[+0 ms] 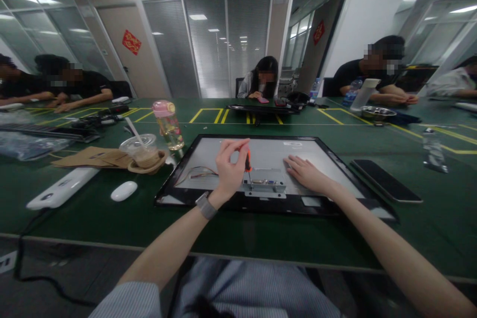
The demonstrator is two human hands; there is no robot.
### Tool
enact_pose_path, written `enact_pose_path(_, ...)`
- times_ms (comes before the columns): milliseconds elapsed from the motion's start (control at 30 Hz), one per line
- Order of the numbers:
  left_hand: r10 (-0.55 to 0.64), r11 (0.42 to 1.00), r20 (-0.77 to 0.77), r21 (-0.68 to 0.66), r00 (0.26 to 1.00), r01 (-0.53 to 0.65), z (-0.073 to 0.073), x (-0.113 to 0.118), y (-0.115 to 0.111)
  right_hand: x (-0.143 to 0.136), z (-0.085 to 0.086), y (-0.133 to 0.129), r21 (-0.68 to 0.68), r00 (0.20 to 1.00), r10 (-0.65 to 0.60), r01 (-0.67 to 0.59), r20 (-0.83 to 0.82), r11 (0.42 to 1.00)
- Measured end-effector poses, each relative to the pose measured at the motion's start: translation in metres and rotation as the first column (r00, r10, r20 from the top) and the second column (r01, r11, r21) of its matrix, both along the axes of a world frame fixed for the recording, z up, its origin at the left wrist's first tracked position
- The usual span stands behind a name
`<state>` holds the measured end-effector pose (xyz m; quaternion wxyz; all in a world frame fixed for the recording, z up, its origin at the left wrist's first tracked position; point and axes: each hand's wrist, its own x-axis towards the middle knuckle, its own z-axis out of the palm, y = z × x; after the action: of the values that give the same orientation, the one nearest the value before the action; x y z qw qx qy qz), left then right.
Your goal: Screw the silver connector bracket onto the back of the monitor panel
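Note:
Lying on the green table is a flat display panel (268, 151), its metal back up inside a black frame. A metal bracket with video ports (265, 187) sits near the panel's front edge. My left hand (230, 164) pinches the top of a small orange and black screwdriver (248, 160), which stands upright with its shaft down at the bracket's left end. My right hand (307, 173) rests flat on the panel's metal back, right of the bracket, fingers stretched out. A thin bundle of wires (203, 174) lies on the panel, left of my left hand.
On the left are a white mouse (124, 191), a white device with a black cable (63, 188), an iced drink cup (140, 148) and a pink-lidded bottle (167, 124). A black phone (385, 180) lies right of the panel. Several people sit across the table.

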<state>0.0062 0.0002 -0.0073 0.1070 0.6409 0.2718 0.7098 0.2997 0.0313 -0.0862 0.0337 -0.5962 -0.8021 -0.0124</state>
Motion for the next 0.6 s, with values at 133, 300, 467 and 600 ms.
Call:
enact_pose_path(133,-0.088,0.995,-0.034,-0.051,0.996,0.086,-0.0027,-0.0005,0.0014,-0.0004,0.0013,-0.0009,0.006,1.0,0.005,-0.005,-0.001,1.0)
enact_pose_path(300,-0.119,0.992,-0.006,-0.034,0.993,0.119,-0.0045,0.0021,0.0041,-0.001,0.0035,-0.002,-0.01,1.0,0.005,-0.005,-0.004,1.0)
enact_pose_path(467,-0.124,0.989,-0.026,-0.081,0.992,0.122,-0.0034,0.0017,0.0046,-0.0011,0.0021,-0.0014,0.003,1.0,0.001,-0.001,-0.015,1.0)
enact_pose_path(600,-0.185,0.976,-0.03,-0.122,0.982,0.18,-0.0065,-0.0007,0.0065,-0.0011,0.0021,-0.002,0.003,1.0,0.002,-0.002,-0.018,1.0)
